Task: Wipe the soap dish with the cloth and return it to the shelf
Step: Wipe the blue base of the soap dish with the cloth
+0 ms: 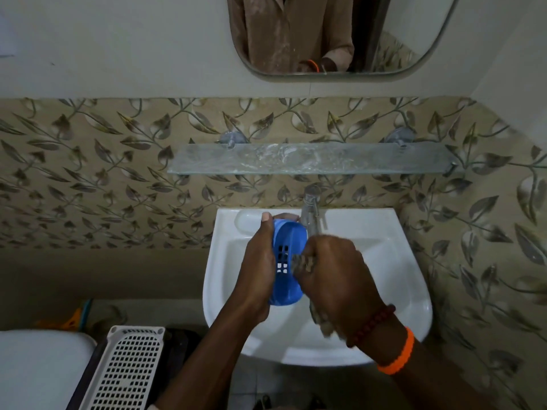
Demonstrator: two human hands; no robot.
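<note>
Frame centre, over white sink: left hand fingers wrapped around blue soap dish, oval, slotted base, tilted on edge. Right hand fisted on mottled cloth, touching dish. Glass shelf above.

soap dish over sink | cloth right, touching | tap far | shelf above tap | basket near-left

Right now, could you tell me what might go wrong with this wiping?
The left hand grips the blue soap dish only by its edges above the basin; pressure from the cloth in the right hand could knock it loose. The tap stands close behind, easy to bump.
</note>
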